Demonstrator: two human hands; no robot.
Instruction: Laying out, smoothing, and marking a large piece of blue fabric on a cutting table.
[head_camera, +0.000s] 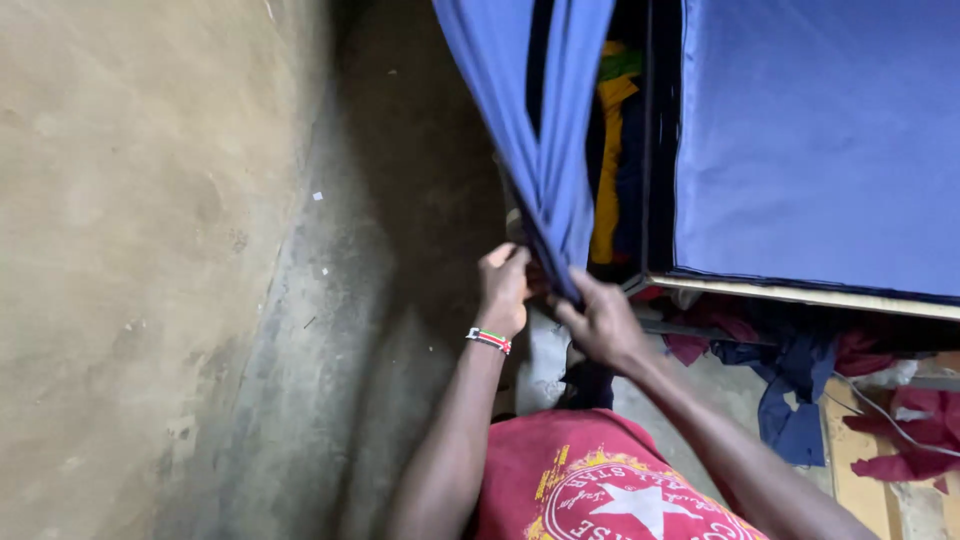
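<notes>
Blue fabric wardrobe flap (545, 150): light, limp; I see left hand (503, 290) and right hand (600, 322) both closed pinching its lower edge.

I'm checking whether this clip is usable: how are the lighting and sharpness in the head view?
Head view: dim, uneven light; the plastered wall is lit softly, the corner beside it falls into deep shadow. The left hand and right hand, gripping the blue fabric flap, look slightly soft. No glare; the clothes inside the opening are dark and hard to read.
</notes>
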